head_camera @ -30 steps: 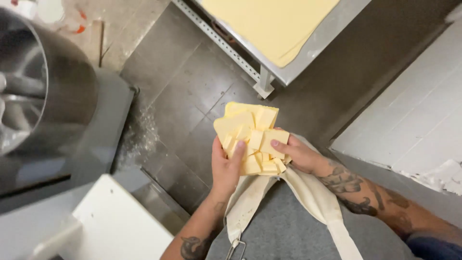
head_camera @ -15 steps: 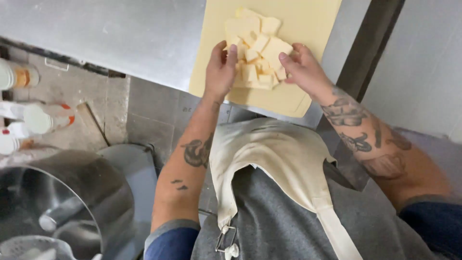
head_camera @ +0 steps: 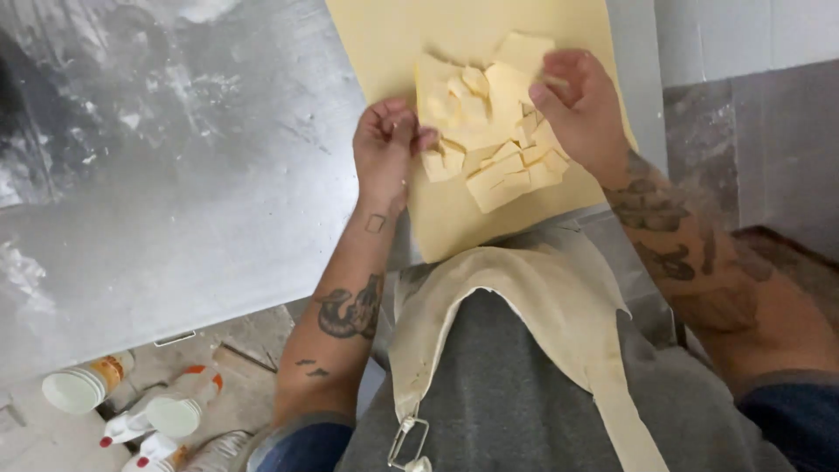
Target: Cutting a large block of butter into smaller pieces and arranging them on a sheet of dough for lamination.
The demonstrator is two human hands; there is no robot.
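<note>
A heap of pale yellow slabs and chunks, like cut butter [head_camera: 489, 131], lies on a yellow cutting board [head_camera: 411, 44] on a steel worktable [head_camera: 175, 175]. My left hand [head_camera: 384, 149] rests at the heap's left edge, fingers curled and touching the pieces. On the heap's right side is my right hand [head_camera: 581, 109], its fingers laid over the top pieces. Both hands press against the pile from either side. Neither lifts anything off the board.
The steel table is dusted with flour toward the far left. A cream apron [head_camera: 524, 306] hangs over my grey shirt. On the floor at lower left stand white containers and spray bottles [head_camera: 131, 411]. A tiled wall [head_camera: 752, 105] rises on the right.
A second ago both hands carried the heap of pieces over the floor beside a mixer bowl. They brought it to the yellow board, and now it lies there with the hands at its sides.
</note>
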